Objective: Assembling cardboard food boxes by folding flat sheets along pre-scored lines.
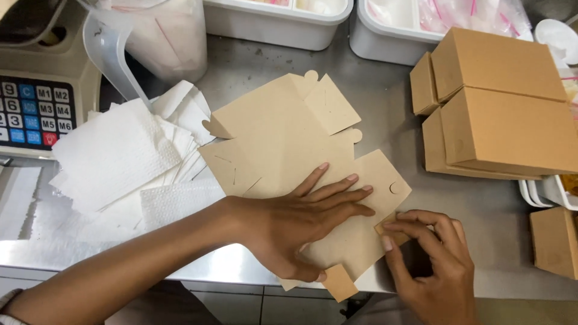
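A flat, unfolded brown cardboard box blank (283, 138) lies on the steel counter (481, 210), its near end reaching past the counter's front edge. My left hand (301, 225) presses flat on the blank's near part, fingers spread and pointing right. My right hand (430, 265) is at the blank's lower right corner, where its fingertips pinch and bend a small side flap (391, 232). Another small flap (339, 283) sticks out under my left palm at the counter edge.
Folded brown boxes (500, 108) are stacked at the right, with one more (554, 241) at the far right edge. A pile of white paper napkins (120, 162) lies at left, beside a weighing scale keypad (33, 111). White plastic tubs (283, 21) and a clear scoop (111, 48) stand along the back.
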